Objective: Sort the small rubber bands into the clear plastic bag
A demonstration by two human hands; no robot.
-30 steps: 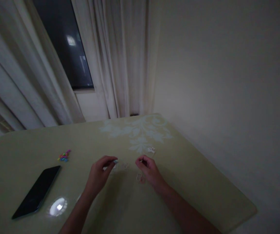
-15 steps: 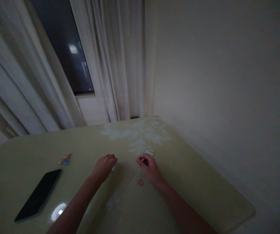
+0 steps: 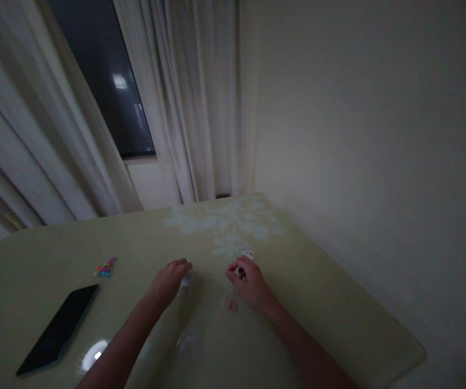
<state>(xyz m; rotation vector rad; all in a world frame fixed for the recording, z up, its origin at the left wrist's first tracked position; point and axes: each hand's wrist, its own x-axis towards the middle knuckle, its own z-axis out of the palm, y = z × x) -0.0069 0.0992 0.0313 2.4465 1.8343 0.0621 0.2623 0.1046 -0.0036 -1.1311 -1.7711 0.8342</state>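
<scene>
My left hand (image 3: 170, 281) is closed at the middle of the table, its fingers on a small clear item with a white patch (image 3: 185, 281) that I cannot make out well. To its right, my right hand (image 3: 249, 280) has thumb and index finger pinched together; whatever they hold is too small to name. Small pale rings (image 3: 227, 302) and a pinkish round piece (image 3: 233, 306) lie just below my right hand. Another faint ring (image 3: 204, 283) lies between the hands. Beyond my right hand's knuckles sits a small white item (image 3: 248, 254).
A black tablet (image 3: 59, 329) lies on the table (image 3: 143, 237) at the left, with a small pile of colourful pieces (image 3: 105, 267) behind it. A clear, shiny item (image 3: 186, 340) is near the front. Curtains and a wall stand behind the table.
More of the clear item with the white patch shows beneath my left hand. My right hand stays in nearly the same place, still pinched. The view has shifted slightly.
</scene>
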